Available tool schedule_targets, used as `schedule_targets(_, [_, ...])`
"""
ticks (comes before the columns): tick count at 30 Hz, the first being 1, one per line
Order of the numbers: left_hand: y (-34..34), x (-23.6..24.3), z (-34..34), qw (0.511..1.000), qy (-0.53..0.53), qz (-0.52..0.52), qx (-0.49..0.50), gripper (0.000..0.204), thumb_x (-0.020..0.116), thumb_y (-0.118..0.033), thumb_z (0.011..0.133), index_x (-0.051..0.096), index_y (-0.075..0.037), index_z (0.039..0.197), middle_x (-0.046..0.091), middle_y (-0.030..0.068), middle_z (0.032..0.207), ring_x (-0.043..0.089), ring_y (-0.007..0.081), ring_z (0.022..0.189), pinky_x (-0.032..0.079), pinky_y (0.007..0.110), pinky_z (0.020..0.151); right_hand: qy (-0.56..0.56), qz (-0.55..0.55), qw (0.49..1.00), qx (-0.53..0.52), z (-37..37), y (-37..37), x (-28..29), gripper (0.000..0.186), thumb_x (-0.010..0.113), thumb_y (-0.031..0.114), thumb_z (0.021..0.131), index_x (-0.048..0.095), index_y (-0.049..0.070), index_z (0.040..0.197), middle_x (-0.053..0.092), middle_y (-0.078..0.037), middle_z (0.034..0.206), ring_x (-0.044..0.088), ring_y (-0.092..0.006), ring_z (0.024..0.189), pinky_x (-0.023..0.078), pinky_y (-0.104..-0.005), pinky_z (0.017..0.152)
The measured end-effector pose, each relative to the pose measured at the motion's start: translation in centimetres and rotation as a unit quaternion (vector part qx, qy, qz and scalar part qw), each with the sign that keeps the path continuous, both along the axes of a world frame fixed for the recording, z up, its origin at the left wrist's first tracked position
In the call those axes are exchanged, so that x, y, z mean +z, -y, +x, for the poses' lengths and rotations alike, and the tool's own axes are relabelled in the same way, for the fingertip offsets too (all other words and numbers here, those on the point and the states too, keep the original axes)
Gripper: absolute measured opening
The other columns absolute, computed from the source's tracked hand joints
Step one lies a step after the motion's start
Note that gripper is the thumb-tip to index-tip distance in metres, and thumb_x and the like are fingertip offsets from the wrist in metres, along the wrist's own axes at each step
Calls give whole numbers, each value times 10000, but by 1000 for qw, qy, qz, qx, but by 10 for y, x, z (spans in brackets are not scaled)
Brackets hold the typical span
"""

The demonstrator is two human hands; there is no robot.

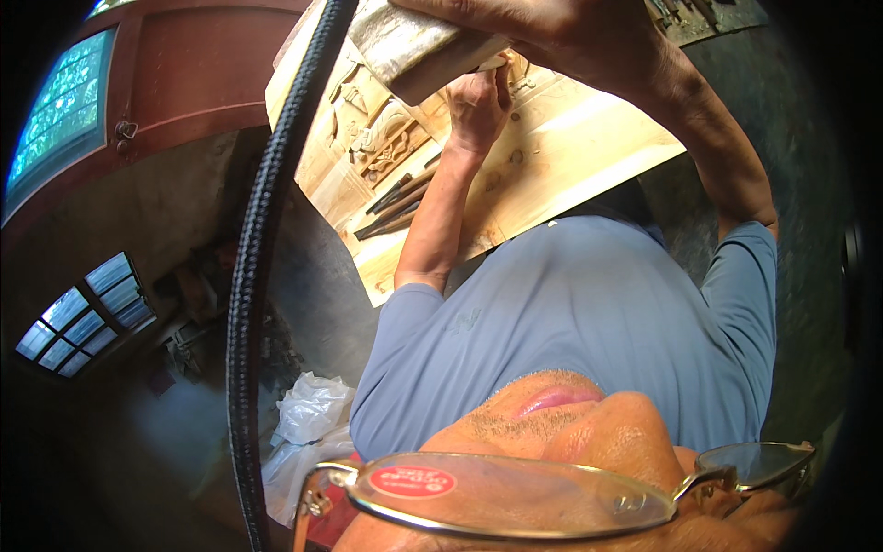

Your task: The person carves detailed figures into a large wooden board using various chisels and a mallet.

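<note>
A pale wooden panel point(570, 147) with relief carving lies ahead of me, tilted in the picture. My left hand point(478, 103) is fisted on the panel around a chisel point(502, 66), of which only the top end shows. Just above it, my right hand point(543, 32) grips a worn wooden mallet point(414, 46), whose block head hangs over the chisel end. Several more chisels point(397, 202) lie loose on the panel, to the left of my left forearm. My blue shirt hides the near part of the panel.
A black braided cable point(250, 276) runs top to bottom across the left of the view. A white plastic bag point(308, 414) lies on the dark floor. Windows point(87, 313) and a red-brown door frame point(198, 74) are at left. Spectacles point(515, 497) cross the lower edge.
</note>
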State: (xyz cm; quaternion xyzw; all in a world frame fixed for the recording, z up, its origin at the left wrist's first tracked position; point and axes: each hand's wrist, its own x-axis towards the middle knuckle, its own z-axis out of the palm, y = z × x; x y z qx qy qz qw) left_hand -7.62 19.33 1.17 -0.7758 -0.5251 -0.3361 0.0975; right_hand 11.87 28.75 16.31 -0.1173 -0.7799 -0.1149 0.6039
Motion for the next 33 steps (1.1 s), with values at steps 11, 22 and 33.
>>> schedule_targets(11, [-9, 10, -8, 998, 9, -38, -39, 167, 690, 18, 939, 646, -68, 1075, 704, 136, 827, 680, 354, 695, 521, 430, 623, -16, -2, 999, -38, 24, -2, -10, 380, 800, 311, 831, 736, 183, 1183, 777, -76, 1063, 771, -200, 907, 657, -386, 832])
schedule_targets(22, [9, 39, 10, 997, 10, 80, 2, 183, 821, -184, 912, 743, -58, 1019, 770, 115, 838, 735, 279, 672, 546, 363, 609, -34, 4, 999, -3, 6, 7, -10, 359, 797, 285, 822, 743, 174, 1158, 776, -78, 1046, 768, -208, 908, 648, -393, 831])
schedule_targets(33, [15, 43, 9, 996, 2, 91, 19, 180, 824, -157, 914, 735, -31, 1007, 760, 103, 787, 735, 265, 658, 539, 329, 633, -44, -14, 999, 0, 7, 6, -14, 367, 796, 229, 798, 750, 166, 1157, 775, -86, 1025, 767, -223, 891, 642, -392, 811])
